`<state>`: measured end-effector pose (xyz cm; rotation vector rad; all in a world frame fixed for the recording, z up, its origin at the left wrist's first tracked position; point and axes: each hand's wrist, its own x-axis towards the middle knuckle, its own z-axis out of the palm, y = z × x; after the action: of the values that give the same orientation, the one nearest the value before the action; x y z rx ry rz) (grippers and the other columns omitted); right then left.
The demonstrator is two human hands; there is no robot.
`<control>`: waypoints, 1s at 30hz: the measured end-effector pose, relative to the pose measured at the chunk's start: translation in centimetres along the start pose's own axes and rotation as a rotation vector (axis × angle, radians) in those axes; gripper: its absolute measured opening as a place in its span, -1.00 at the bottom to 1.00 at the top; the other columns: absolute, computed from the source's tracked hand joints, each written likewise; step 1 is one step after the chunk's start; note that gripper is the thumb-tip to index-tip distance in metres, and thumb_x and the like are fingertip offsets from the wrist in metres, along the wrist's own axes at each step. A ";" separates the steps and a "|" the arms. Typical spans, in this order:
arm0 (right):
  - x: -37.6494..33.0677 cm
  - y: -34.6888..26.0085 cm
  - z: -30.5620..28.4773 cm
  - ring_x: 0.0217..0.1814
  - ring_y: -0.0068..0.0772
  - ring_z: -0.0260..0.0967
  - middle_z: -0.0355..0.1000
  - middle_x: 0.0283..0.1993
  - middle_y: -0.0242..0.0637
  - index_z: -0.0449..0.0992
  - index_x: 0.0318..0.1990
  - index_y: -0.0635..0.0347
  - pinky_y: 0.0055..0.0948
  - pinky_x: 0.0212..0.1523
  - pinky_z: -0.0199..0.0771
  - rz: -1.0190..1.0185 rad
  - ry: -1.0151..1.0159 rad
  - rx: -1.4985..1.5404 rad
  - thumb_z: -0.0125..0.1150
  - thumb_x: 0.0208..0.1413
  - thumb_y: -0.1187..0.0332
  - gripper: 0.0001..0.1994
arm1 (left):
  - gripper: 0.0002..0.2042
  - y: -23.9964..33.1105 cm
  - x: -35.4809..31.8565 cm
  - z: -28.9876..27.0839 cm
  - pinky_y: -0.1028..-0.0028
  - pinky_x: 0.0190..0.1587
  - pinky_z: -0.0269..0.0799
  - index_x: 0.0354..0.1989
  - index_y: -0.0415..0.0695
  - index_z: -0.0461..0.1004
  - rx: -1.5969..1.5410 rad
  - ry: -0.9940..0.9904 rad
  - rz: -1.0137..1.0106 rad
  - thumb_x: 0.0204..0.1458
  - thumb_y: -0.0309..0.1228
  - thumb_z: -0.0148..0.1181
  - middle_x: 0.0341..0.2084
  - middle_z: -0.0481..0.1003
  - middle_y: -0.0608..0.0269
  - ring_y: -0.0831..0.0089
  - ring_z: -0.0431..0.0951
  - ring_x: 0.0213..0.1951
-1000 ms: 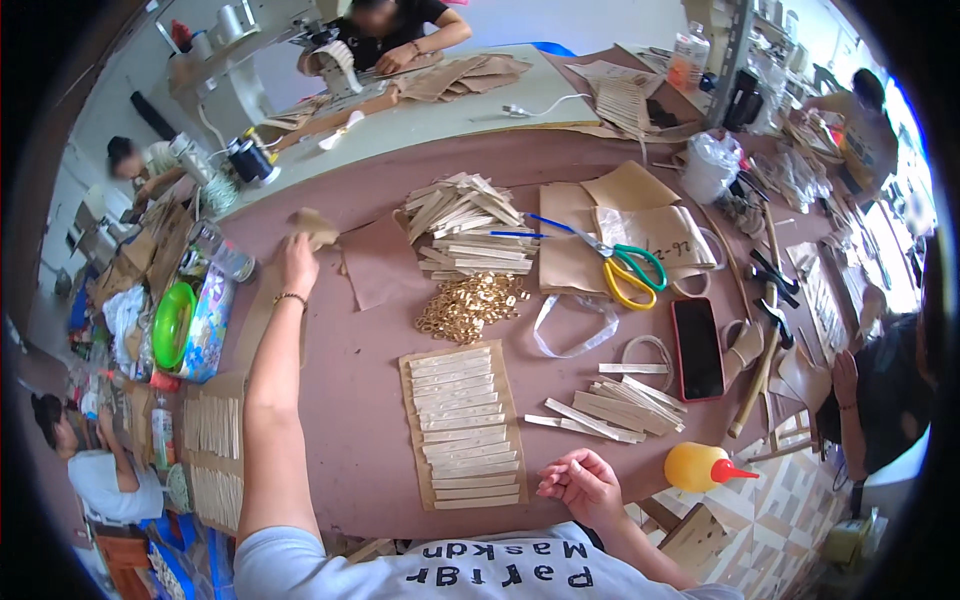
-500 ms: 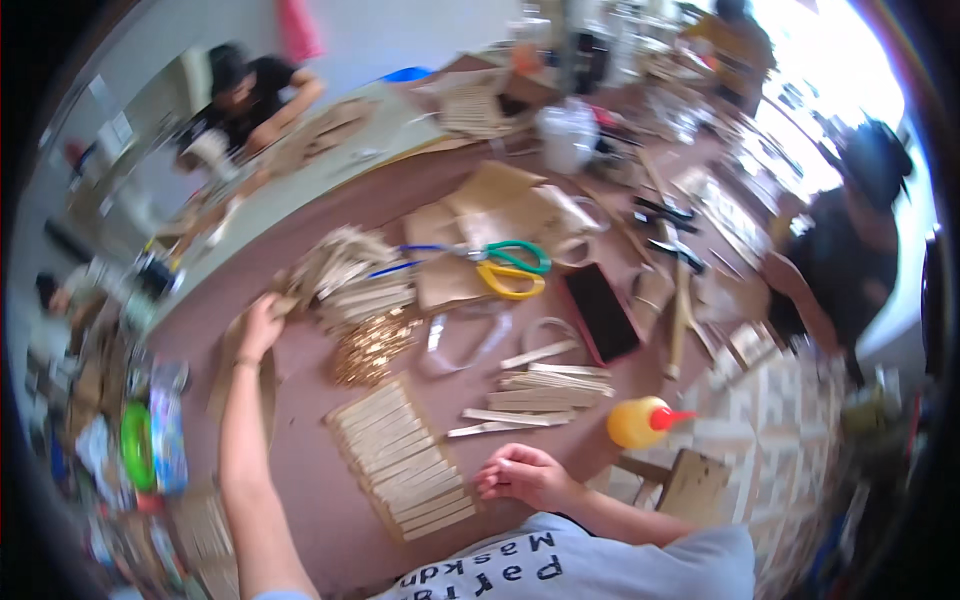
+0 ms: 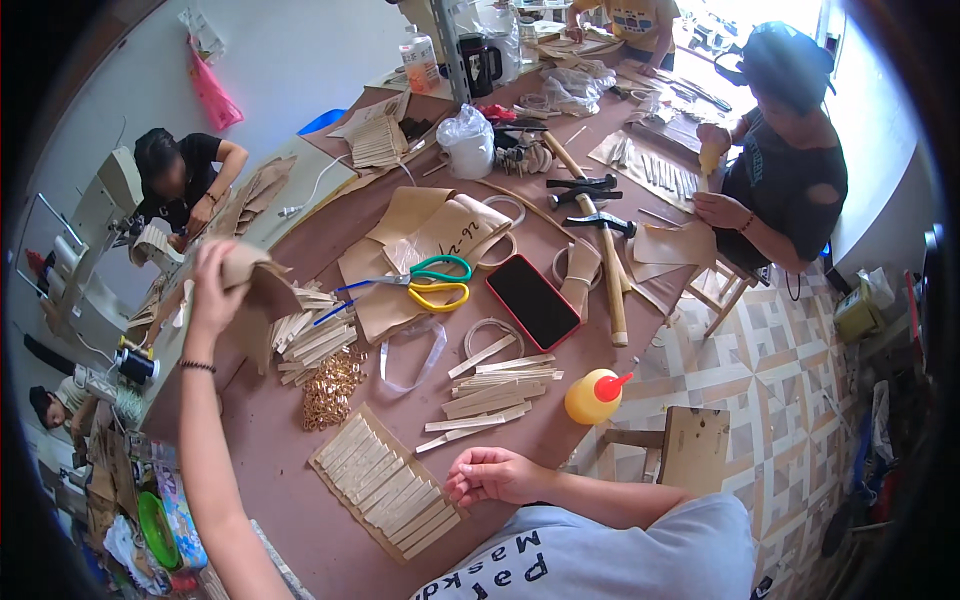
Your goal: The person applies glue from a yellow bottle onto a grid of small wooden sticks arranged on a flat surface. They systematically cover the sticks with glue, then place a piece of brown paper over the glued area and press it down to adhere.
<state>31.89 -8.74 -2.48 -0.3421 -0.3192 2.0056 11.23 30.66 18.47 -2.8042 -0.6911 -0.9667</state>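
Observation:
My left hand is raised at the left side of the table, closed on the top of a brown leather piece that hangs from the fingers. My right hand rests by the near edge, its fingers loosely curled, with no object seen in it. Beside it lies a brown backing sheet covered with a row of pale narrow strips. Loose strips are piled just beyond the right hand. More strips lie beside the hanging piece, and a heap of small gold metal fittings sits near them.
Scissors with green and yellow handles lie on brown sheets. Around them are a phone, hammers, a clear strap and a yellow glue bottle. Co-workers sit at right and far left; a wooden stool stands at right.
My left hand has lifted the brown leather piece up off the table at the left. My right hand stays by the near edge. The whole view has shifted.

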 end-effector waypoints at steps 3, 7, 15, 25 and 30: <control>0.2 0.1 -0.2 -0.12 -0.51 0.43 0.42 -0.12 -0.30 0.36 -0.12 0.16 -0.46 -0.06 0.47 0.003 -0.024 -0.014 -0.05 0.27 0.34 -0.86 | -0.21 4.4 1.5 1.6 0.32 0.12 0.30 0.22 -0.06 0.15 -0.237 -0.157 -0.181 -0.27 -0.40 0.42 0.14 0.19 0.09 0.21 0.25 0.16; 0.3 -0.2 -0.3 -0.13 -0.50 0.43 0.43 -0.09 -0.26 0.36 -0.12 0.17 -0.45 -0.06 0.48 0.009 -0.032 -0.040 -0.04 0.27 0.34 -0.85 | -0.50 5.3 -1.0 1.9 0.36 -0.04 0.37 0.03 -0.14 0.33 -0.179 -0.277 -0.282 -0.15 -0.44 0.33 -0.04 0.29 0.19 0.36 0.37 -0.04; 0.2 -0.1 0.0 -0.11 -0.36 0.43 0.45 -0.18 -0.18 0.38 -0.12 0.22 -0.27 -0.03 0.47 0.006 0.019 -0.053 -0.04 0.24 0.42 -0.87 | -0.89 3.5 -16.1 -2.0 0.45 -0.33 0.38 -0.45 -0.23 0.47 -0.073 -0.305 -0.502 -0.01 -0.44 0.19 -0.48 0.46 0.20 0.39 0.46 -0.43; -0.5 0.9 3.7 -0.38 -0.46 0.46 0.44 -0.23 -0.15 0.36 -0.20 0.31 -0.57 -0.51 0.53 0.076 0.328 -0.691 0.03 0.20 0.47 -0.90 | -0.84 5.2 -27.8 -0.3 0.49 -0.23 0.43 -0.29 -0.23 0.51 -0.271 -0.311 -0.851 0.03 -0.41 0.19 -0.41 0.50 0.21 0.48 0.50 -0.34; -1.4 1.4 4.4 -0.48 -0.60 0.38 0.41 -0.26 -0.24 0.39 -0.23 0.34 -0.63 -0.58 0.40 -0.020 0.242 -1.349 0.18 0.07 0.54 -0.86 | -0.83 6.9 -27.2 1.3 0.50 -0.21 0.42 -0.29 -0.26 0.51 -0.470 -0.391 -0.860 0.03 -0.40 0.18 -0.39 0.52 0.22 0.49 0.50 -0.33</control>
<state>29.65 -10.92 1.15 -1.3663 -1.4806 1.4177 -3.87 14.30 1.40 -3.1385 -2.0781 -0.7022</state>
